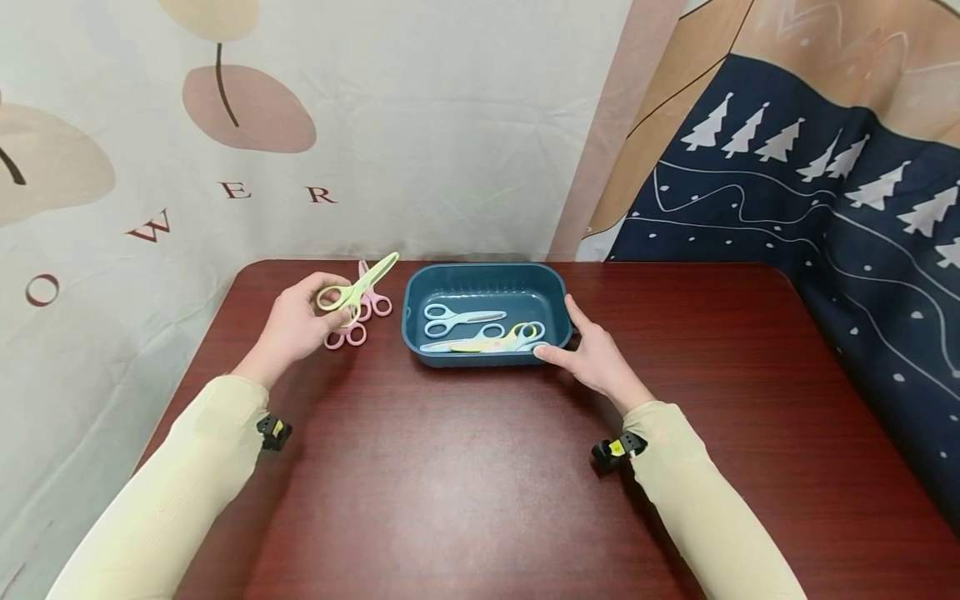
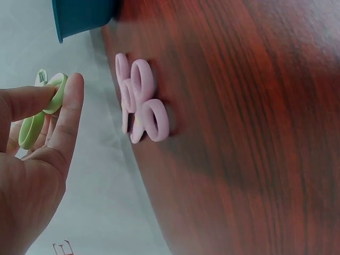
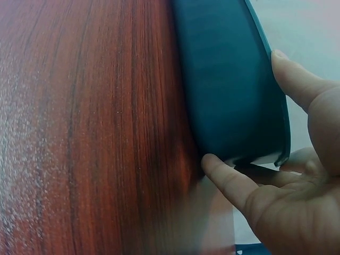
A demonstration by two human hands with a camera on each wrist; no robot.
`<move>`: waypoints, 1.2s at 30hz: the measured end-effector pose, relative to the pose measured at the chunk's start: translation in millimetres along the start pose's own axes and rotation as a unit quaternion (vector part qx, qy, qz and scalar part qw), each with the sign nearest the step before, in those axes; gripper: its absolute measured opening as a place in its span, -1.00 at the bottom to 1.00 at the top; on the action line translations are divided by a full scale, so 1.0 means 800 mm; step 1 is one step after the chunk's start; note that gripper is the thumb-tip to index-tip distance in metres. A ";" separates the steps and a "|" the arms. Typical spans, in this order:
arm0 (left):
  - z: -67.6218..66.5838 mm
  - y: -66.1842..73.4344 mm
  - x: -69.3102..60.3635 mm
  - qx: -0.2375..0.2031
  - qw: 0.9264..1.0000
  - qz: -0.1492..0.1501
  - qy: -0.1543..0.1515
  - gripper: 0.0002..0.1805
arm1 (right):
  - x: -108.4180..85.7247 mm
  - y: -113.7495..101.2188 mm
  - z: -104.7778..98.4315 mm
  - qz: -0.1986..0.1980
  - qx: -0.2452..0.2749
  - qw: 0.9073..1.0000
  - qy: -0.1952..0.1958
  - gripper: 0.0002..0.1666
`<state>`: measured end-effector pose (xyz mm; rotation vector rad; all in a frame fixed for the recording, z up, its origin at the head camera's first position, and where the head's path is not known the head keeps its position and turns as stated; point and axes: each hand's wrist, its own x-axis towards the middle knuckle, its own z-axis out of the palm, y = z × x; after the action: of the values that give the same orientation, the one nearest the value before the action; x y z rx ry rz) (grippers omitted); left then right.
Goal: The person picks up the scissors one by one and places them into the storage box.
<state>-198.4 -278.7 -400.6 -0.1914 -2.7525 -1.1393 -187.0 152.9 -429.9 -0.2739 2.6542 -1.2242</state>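
Note:
My left hand pinches a light green pair of scissors between thumb and fingers, above the table's left part. Its blades point up and right; the left wrist view shows the green handle loops by the fingertips. Pink scissors, apparently two pairs, lie on the table just beneath that hand. A dark blue rectangular tray stands right of them. Inside it are light blue scissors and an overlapping pile with some yellow. My right hand holds the tray's near right corner, thumb on the rim, fingers along the side.
The dark red wooden table extends in front of the tray and to its right. Behind it hangs a pale printed cloth, with a navy tree-patterned cloth at the right. Each sleeve cuff carries a small black camera.

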 end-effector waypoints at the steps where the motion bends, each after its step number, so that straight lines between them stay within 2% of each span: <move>1: 0.000 0.001 0.000 -0.001 1.000 0.002 -0.001 -0.57 | 0.000 0.000 0.000 0.001 -0.001 1.000 0.000 0.26; 12: 0.000 0.015 0.006 0.001 0.999 0.014 -0.029 -0.56 | -0.001 0.000 -0.001 0.004 -0.003 1.000 0.000 0.27; 18: 0.001 0.024 0.007 -0.034 0.998 0.014 -0.053 -0.52 | -0.001 -0.001 -0.002 0.004 0.001 1.000 0.000 0.27; 21: 0.002 0.028 0.008 -0.045 0.997 0.008 -0.064 -0.52 | -0.001 -0.001 -0.002 0.002 0.000 1.000 0.000 0.27; 28: 0.006 0.037 0.012 -0.099 0.989 -0.039 -0.104 -0.52 | -0.001 -0.002 -0.002 0.000 -0.001 1.000 0.000 0.26; 33: 0.009 0.041 0.013 -0.096 0.989 -0.032 -0.105 -0.53 | -0.001 -0.003 -0.001 -0.001 -0.001 1.000 -0.001 0.26; 36: 0.010 0.044 0.015 -0.102 0.988 -0.038 -0.113 -0.54 | -0.001 -0.002 -0.001 0.000 -0.002 1.000 -0.001 0.26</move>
<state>-204.4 -247.6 -379.8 -0.2560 -2.8532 -1.5063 -185.9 152.3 -428.0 -0.2745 2.6548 -1.2189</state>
